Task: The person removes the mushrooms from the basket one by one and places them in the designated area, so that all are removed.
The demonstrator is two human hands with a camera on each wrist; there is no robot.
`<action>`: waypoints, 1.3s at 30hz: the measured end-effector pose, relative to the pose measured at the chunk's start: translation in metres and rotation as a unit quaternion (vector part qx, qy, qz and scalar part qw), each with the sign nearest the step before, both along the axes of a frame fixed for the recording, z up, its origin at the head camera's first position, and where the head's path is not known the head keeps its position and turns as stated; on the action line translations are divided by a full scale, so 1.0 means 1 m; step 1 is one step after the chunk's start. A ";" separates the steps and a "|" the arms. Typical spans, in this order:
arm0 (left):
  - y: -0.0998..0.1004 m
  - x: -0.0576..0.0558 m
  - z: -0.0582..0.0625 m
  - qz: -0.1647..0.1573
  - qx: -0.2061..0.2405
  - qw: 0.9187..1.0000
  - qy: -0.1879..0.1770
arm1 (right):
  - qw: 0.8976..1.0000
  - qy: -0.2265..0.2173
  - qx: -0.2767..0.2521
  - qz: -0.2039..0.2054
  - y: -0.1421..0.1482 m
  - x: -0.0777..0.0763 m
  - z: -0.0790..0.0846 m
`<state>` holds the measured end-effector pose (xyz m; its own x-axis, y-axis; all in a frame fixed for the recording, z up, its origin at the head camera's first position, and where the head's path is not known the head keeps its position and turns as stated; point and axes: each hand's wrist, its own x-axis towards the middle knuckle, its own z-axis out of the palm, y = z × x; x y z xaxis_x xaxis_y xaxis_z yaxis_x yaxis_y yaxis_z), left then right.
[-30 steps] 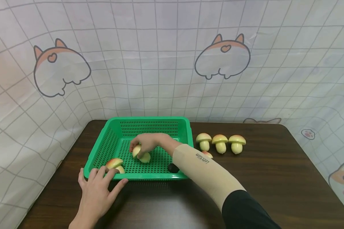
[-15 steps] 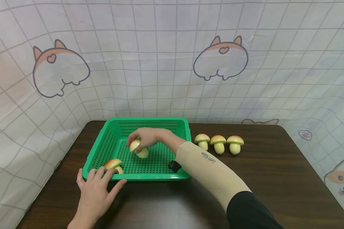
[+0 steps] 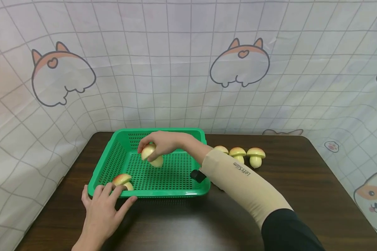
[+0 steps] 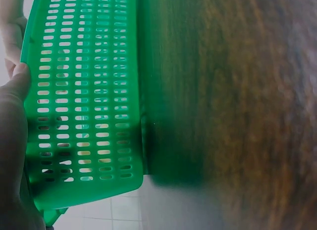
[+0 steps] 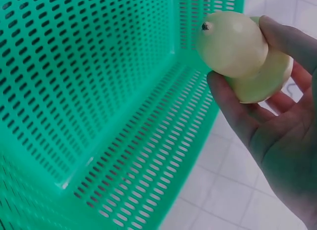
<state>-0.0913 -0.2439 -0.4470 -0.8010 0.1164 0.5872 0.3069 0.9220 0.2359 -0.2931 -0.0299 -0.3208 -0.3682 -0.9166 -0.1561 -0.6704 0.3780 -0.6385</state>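
My right hand (image 3: pixel 161 143) grips a toy mushroom (image 3: pixel 157 161) by its cap, the pale stem pointing down over the green basket (image 3: pixel 163 192). In the right wrist view, thumb and fingers wrap round the mushroom (image 5: pixel 235 47) with its stem end facing the camera. At the basket's near left corner, my left hand (image 3: pixel 102 212) lies with fingers spread over the rim. Another mushroom (image 3: pixel 122 179), with a red-tinged cap, lies inside that corner, partly covered by the left fingers. The left wrist view shows the thumb against the slotted basket wall (image 4: pixel 84 101).
Three mushrooms stand in a row on the dark table right of the basket, the rightmost mushroom (image 3: pixel 256 157) in full view and the others partly behind the right forearm. A patterned white cloth (image 3: pixel 157 69) hangs behind the table (image 3: pixel 301 195).
My right hand has lifted the mushroom upward from the basket floor, its stem now hanging higher. The left hand stays on the rim. The whole view has shifted slightly.
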 end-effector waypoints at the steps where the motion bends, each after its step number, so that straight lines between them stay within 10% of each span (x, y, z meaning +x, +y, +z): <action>1: 0.000 0.000 0.000 -0.001 0.000 1.000 0.000 | 1.000 -0.002 -0.003 -0.001 0.002 0.001 0.003; 39: 0.000 -0.001 -0.001 0.000 0.004 1.000 0.003 | 0.995 0.023 -0.093 -0.020 0.092 0.026 0.040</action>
